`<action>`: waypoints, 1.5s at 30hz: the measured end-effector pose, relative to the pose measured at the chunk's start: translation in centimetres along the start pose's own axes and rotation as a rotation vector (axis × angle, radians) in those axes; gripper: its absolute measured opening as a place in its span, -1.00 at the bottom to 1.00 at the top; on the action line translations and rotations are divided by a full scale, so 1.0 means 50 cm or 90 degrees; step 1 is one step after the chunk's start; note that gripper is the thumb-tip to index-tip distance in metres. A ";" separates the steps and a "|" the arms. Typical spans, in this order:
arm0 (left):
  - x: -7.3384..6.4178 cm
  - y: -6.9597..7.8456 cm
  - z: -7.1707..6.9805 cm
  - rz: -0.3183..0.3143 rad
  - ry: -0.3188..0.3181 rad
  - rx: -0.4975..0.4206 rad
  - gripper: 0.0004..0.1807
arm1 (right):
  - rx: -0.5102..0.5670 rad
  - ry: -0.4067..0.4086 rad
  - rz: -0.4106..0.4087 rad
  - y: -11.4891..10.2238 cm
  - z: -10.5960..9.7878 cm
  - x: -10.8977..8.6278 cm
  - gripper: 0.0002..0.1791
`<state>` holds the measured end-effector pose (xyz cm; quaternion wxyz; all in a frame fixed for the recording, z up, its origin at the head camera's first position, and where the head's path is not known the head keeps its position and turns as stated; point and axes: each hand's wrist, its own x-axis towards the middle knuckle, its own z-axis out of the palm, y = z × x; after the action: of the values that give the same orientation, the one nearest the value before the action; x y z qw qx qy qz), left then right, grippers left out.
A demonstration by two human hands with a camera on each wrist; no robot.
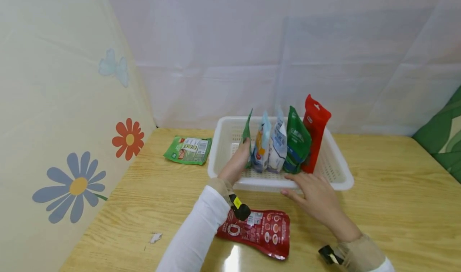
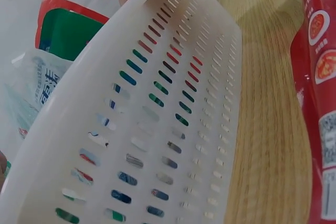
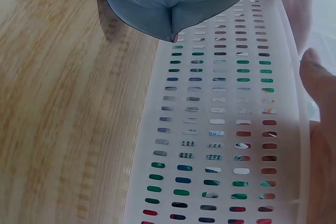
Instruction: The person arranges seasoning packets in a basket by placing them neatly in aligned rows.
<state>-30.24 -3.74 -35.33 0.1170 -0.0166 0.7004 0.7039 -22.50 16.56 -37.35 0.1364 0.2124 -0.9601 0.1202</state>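
Note:
My left hand reaches into the left part of a white plastic basket and pinches a slim green packet, seen nearly edge-on. Beside it in the basket stand an orange-and-blue packet, a white-and-blue packet, a larger green packet and a tall red packet, all upright. My right hand lies over the basket's front rim, its fingers loosely extended near the packets' lower ends and its thumb on the near side. In the right wrist view, the thumb shows close to the rim.
A green packet lies flat on the wooden table left of the basket. Nearer me is a dark red pouch, partly under my left forearm. White cloth hangs behind, and a flower-printed panel stands at the left.

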 end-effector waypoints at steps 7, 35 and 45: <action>-0.004 -0.009 0.002 0.045 0.020 -0.006 -0.26 | -0.003 -0.002 0.001 0.000 0.001 0.000 -0.46; -0.046 0.026 0.002 0.192 0.157 0.151 -0.30 | -0.003 -0.009 0.001 0.003 -0.001 -0.001 -0.46; -0.141 0.064 -0.027 0.254 0.209 0.103 -0.56 | 0.000 -0.010 -0.002 0.003 0.001 0.000 -0.44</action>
<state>-24.16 -6.07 -30.91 -0.1381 0.0170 0.7535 0.6425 -22.56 16.66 -37.43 0.1288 0.2146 -0.9609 0.1181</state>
